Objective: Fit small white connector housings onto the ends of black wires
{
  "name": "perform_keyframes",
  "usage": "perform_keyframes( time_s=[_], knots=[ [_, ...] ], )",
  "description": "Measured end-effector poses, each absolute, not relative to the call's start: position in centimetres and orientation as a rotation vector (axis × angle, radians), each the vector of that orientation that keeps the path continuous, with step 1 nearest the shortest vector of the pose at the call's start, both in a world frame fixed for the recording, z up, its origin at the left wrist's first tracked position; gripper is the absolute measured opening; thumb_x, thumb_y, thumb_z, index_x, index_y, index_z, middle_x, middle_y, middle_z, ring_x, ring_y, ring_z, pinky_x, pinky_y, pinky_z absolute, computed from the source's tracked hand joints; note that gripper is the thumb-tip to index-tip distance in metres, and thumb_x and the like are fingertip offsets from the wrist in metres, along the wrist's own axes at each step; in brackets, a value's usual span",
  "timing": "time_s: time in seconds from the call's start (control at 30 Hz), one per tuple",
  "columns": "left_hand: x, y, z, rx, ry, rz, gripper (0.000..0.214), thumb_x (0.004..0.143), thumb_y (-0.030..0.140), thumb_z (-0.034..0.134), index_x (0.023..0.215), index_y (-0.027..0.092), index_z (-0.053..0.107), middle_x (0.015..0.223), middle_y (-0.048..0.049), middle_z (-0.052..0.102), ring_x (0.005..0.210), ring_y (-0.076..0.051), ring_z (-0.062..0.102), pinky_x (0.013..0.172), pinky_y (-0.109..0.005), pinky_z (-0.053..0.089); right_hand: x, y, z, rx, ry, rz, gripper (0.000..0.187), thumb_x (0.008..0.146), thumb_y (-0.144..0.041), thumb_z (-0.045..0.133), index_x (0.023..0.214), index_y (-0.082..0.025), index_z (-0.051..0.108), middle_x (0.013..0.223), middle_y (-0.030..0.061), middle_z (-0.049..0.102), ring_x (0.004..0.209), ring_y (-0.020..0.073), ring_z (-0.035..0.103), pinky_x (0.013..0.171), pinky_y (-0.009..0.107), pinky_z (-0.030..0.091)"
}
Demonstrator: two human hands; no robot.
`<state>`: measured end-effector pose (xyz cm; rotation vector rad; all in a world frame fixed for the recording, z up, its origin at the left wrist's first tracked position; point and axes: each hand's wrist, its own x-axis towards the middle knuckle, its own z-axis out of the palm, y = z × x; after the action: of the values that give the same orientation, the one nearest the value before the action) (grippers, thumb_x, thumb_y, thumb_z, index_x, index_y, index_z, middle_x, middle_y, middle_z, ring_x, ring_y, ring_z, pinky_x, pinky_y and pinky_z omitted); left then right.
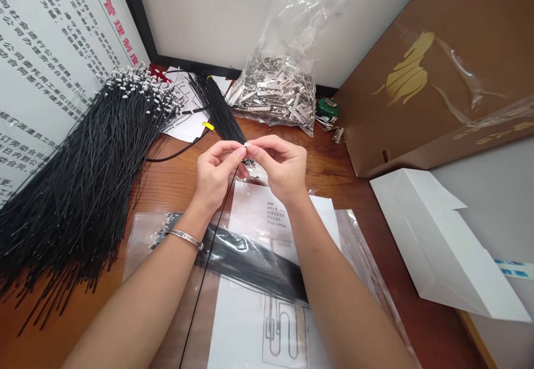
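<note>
Both hands are up at the centre of the frame, fingertips meeting. The left hand (214, 177) is pinched on a thin black cord (203, 285), which drops from the fingers straight down to the bottom edge. The right hand (277, 168) is closed thumb to forefinger on a small pale piece (251, 144), right at the cord's top end. Whether piece and cord are joined is too small to tell. A silver bangle (186, 238) sits on the left wrist. Under the forearms, lower centre, a clear plastic sleeve (250, 260) of black cords lies on a printed sheet (267, 308). Fanned across the left side is a big heap of tipped cords (83, 191). Upper centre, a tied bundle (219, 110) sits beside a clear bag of metal clips (275, 88). A brown paper bag (438, 79) stands at the upper right, with a white paper bag (442, 246) lying flat below it on the wooden table (167, 177).
</note>
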<state>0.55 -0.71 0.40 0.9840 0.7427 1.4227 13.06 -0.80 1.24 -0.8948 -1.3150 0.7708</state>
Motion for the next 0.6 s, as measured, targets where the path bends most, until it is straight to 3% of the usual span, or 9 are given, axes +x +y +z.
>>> perform_keyframes(
  time_s=[0.33, 0.43, 0.6],
  knots=[
    [0.6, -1.0, 0.6, 1.029, 0.796, 1.284, 0.026, 0.071, 0.040, 0.075, 0.077, 0.015, 0.069, 0.069, -0.0044, 0.072, 0.048, -0.009, 0.058, 0.051, -0.024, 0.048, 13.3, -0.2, 1.0, -1.059, -1.116, 0.747, 0.019, 0.073, -0.039, 0.074, 0.079, -0.021, 0.073, 0.075, 0.0010, 0.071, 0.064, 0.0118, 0.061, 0.059, 0.027, 0.050],
    [0.8, -1.2, 0.8, 1.089, 0.824, 1.169, 0.028, 0.068, 0.040, 0.077, 0.071, 0.013, 0.069, 0.062, -0.0057, 0.071, 0.045, -0.010, 0.056, 0.049, -0.024, 0.047, 13.8, 0.2, 0.8, -1.146, -0.917, 0.735, 0.026, 0.073, -0.043, 0.073, 0.084, -0.020, 0.072, 0.080, 0.0012, 0.070, 0.056, 0.0081, 0.053, 0.052, 0.023, 0.045],
    [1.0, -1.0, 0.9, 1.056, 0.882, 1.192, 0.027, 0.068, 0.039, 0.078, 0.072, 0.014, 0.070, 0.061, -0.0045, 0.071, 0.042, -0.009, 0.054, 0.045, -0.023, 0.046, 13.8, -0.1, 1.3, -1.145, -0.944, 1.145, 0.035, 0.065, -0.049, 0.077, 0.075, -0.016, 0.071, 0.066, -0.0018, 0.062, 0.045, 0.0031, 0.036, 0.042, 0.021, 0.033]
  ],
)
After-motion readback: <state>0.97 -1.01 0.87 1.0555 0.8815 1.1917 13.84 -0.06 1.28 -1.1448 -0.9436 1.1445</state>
